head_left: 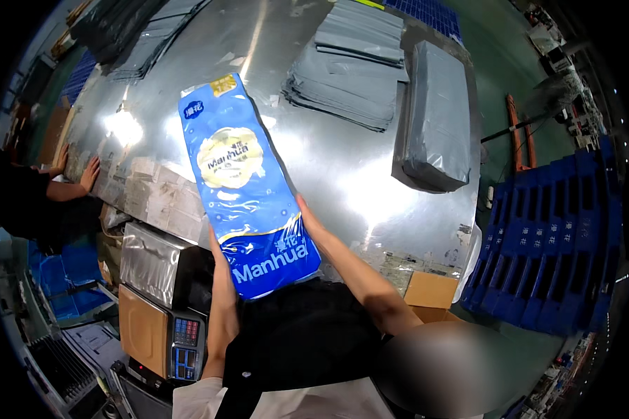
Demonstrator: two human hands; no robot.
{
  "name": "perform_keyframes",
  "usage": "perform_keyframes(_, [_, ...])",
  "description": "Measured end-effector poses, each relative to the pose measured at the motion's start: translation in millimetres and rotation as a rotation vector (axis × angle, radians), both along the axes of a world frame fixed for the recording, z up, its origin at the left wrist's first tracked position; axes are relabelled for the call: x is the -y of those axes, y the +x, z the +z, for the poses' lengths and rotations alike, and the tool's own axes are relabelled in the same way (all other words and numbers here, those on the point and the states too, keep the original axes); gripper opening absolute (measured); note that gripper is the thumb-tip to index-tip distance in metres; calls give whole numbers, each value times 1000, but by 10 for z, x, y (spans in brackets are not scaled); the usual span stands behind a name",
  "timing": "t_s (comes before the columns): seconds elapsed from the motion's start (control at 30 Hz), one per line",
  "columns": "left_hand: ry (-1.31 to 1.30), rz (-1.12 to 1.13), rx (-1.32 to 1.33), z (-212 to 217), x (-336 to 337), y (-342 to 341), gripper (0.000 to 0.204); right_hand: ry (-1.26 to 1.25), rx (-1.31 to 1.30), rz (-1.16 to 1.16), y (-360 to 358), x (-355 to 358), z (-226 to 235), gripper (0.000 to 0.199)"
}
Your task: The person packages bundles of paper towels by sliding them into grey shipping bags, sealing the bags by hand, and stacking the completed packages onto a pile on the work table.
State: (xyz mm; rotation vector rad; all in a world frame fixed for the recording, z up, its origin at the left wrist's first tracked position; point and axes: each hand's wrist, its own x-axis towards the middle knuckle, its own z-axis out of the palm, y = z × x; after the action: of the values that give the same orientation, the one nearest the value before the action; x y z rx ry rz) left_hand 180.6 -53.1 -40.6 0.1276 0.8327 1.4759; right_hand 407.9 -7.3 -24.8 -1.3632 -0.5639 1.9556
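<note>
A long blue plastic-wrapped pack [248, 202] with a pale round patch and a darker blue near end lies between my hands, tilted with its far end to the left. Along its left side near the bottom, my left hand [219, 250] grips the edge. On the opposite side my right hand [309, 218] grips the pack a little farther up. Most fingers of both hands are hidden behind or under the wrapping. Beneath the far end is a shiny metal table [335, 164]; whether the pack touches it, I cannot tell.
Flat grey plastic bags [349, 77] are stacked at the far side, beside a grey wrapped bundle [437, 115]. A scale [185, 342] stands near left, a cardboard box [430, 290] near right. Blue pallets [538, 241] stand right. Another person's hands [89, 173] touch the table's left edge.
</note>
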Motion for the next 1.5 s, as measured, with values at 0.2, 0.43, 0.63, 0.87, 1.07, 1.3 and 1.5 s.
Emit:
perform_keyframes(0.2, [-99, -276, 55, 1031, -478, 336, 49, 160, 64, 57, 423, -244, 1417, 77])
perform_keyframes(0.43, [128, -529, -396, 232, -885, 1206, 66, -37, 145, -314, 1260, 206, 721, 64])
perform_keyframes(0.63, [50, -695, -956, 129, -1601, 1496, 24, 224, 546, -325, 1987, -451, 119, 57])
perform_keyframes(0.87, [-43, -423, -1024, -185, -4707, 2363, 71, 1088, 1633, -123, 2517, -3640, 433, 53])
perform_keyframes(1.07, [-174, -257, -1235, -411, -5522, 2770, 65, 615, 1576, 283, 2265, -4256, 395, 49])
perform_keyframes(1.3, [326, -390, -1611, -316, -4936, 2309, 58, 818, 1659, 37, 2222, -3727, 677, 44])
perform_keyframes(1.5, [265, -691, -1728, -144, -4340, 1745, 52, 1099, 1524, -82, 1912, -3537, 970, 37])
